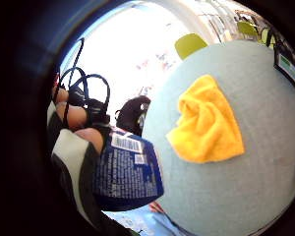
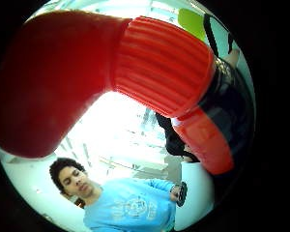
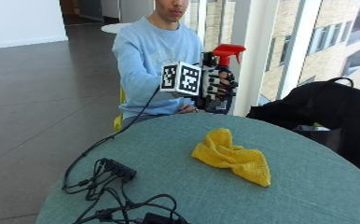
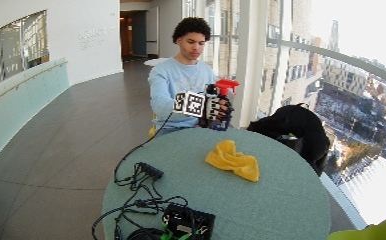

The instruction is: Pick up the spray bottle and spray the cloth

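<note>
My gloved right hand (image 3: 216, 87) grips a dark blue spray bottle (image 3: 220, 95) with a red spray head (image 3: 228, 51), held upright above the table's far edge. The red head (image 2: 111, 67) fills the thumb side palm view, and the bottle's labelled blue body (image 1: 128, 172) sits beside my fingers (image 1: 71, 115) in the little finger side view. A crumpled yellow cloth (image 3: 232, 156) lies on the round green table (image 3: 168, 177) near its middle, below and in front of the bottle. The same yellow cloth (image 1: 206, 123) shows on the table in the palm view.
A black power strip with tangled cables (image 3: 114, 170) lies on the table's near left part. A black bag (image 3: 329, 107) rests on a seat to the right of the table. A black device (image 4: 188, 220) sits at the table's near edge.
</note>
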The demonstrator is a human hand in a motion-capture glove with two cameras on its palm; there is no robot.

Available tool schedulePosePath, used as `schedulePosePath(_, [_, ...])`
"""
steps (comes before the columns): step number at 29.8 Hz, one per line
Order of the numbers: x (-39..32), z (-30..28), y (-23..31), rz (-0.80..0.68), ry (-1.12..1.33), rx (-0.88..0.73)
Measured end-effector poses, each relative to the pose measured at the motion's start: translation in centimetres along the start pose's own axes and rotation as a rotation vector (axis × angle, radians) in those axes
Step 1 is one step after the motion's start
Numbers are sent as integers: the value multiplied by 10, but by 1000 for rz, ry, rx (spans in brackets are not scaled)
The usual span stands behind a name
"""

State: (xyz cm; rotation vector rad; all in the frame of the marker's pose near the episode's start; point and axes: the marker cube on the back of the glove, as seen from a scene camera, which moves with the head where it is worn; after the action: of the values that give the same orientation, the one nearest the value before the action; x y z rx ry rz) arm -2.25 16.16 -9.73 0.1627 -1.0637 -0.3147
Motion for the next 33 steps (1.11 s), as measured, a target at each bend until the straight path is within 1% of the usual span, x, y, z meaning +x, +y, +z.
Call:
schedulePosePath(4, [0, 58, -7, -20, -58, -28])
schedulePosePath(8, [12, 108, -13, 1, -110, -63])
schedulePosePath(15, [37, 170, -17, 31, -132, -75])
schedulePosePath(22, [46, 194, -18, 42, -92, -95])
schedulePosePath(29, [45, 198, -12, 33, -71, -112])
schedulePosePath(33, [41, 199, -6, -6, -78, -146])
